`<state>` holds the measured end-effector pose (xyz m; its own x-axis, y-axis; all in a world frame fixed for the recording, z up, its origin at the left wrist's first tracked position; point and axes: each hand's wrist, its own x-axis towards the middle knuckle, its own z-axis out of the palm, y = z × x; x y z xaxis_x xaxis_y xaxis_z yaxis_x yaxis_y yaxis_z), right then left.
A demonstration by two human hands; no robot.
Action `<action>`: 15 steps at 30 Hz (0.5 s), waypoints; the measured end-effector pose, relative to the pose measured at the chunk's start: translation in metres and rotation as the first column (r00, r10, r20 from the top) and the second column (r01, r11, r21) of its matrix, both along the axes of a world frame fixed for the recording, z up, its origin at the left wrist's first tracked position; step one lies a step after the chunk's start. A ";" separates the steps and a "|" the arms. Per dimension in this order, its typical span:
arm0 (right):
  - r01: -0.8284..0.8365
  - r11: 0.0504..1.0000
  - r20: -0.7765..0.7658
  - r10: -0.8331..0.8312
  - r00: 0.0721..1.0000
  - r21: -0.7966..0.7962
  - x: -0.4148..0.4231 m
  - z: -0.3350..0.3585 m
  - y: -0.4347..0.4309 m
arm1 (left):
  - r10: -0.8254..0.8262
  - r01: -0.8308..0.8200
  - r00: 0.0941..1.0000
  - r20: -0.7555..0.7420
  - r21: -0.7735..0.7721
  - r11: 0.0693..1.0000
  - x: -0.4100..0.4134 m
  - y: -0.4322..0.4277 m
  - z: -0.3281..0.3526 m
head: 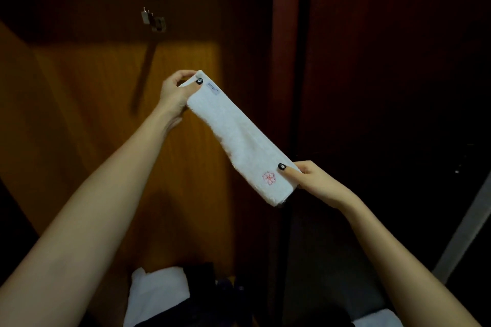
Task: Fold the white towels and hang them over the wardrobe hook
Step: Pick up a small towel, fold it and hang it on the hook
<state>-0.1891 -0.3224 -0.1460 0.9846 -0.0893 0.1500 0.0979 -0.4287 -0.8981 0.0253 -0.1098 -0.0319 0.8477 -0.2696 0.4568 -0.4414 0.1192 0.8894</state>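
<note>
At the middle of the frame, the left hand [174, 93] and right hand [316, 180] pinch the ends of a folded white towel [239, 138]. Soft and light, it bends easily; the hook [154, 20] waits upper left.

Folded white towel [239, 138]: a long narrow strip held taut in the air, slanting from upper left to lower right. The left hand [175, 93] pinches its labelled upper end and the right hand [316, 180] its lower end, which bears a red embroidered emblem. Metal wardrobe hook [154, 20]: on the wooden panel, well above. Second white towel [156, 292]: lying below.
</note>
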 end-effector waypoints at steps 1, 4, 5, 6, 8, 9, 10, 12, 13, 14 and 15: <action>0.022 1.000 0.015 -0.022 1.000 -0.014 -0.001 -0.002 -0.002 | 0.003 -0.004 1.000 -0.007 -0.024 1.000 0.001 0.000 -0.002; 0.106 0.994 0.102 -0.106 0.989 0.008 0.000 -0.006 -0.007 | 0.006 -0.008 1.000 -0.029 -0.071 0.997 0.006 0.000 -0.008; 0.131 0.990 0.126 -0.136 0.983 0.048 0.000 -0.006 -0.008 | 0.005 -0.007 0.999 -0.036 -0.078 0.997 0.007 -0.001 -0.010; 0.149 0.985 0.144 -0.161 0.976 0.090 0.000 -0.006 -0.009 | 0.003 -0.006 0.999 -0.042 -0.086 0.996 0.009 -0.001 -0.011; 0.183 0.974 0.181 -0.205 0.962 0.131 0.001 -0.004 -0.009 | 0.001 -0.007 0.999 -0.052 -0.100 0.995 0.014 -0.001 -0.014; 0.200 0.970 0.199 -0.226 0.954 0.141 0.003 -0.004 -0.010 | 0.003 -0.009 0.998 -0.057 -0.104 0.995 0.015 0.000 -0.015; 0.215 0.964 0.216 -0.245 0.945 0.155 0.004 -0.005 -0.012 | 0.004 -0.011 0.998 -0.063 -0.108 0.994 0.017 0.000 -0.016; 0.243 0.949 0.241 -0.288 0.927 0.199 0.006 -0.005 -0.013 | -0.002 -0.008 0.997 -0.080 -0.126 0.992 0.020 0.001 -0.018; 0.255 0.941 0.250 -0.308 0.918 0.223 0.006 -0.005 -0.013 | -0.005 -0.007 0.996 -0.086 -0.133 0.991 0.021 0.002 -0.019; 0.264 0.934 0.262 -0.325 0.909 0.242 0.006 -0.004 -0.012 | -0.004 -0.008 0.996 -0.089 -0.133 0.991 0.023 0.004 -0.020; 0.270 0.928 0.280 -0.339 0.898 0.257 0.005 -0.004 -0.012 | -0.004 -0.008 0.996 -0.089 -0.128 0.992 0.025 0.004 -0.021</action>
<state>-0.1837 -0.3345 -0.1498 0.8085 -0.4397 0.3911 0.2836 -0.2913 -0.9136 0.0499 -0.1054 -0.0532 0.8871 -0.2118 0.4100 -0.3612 0.2342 0.9026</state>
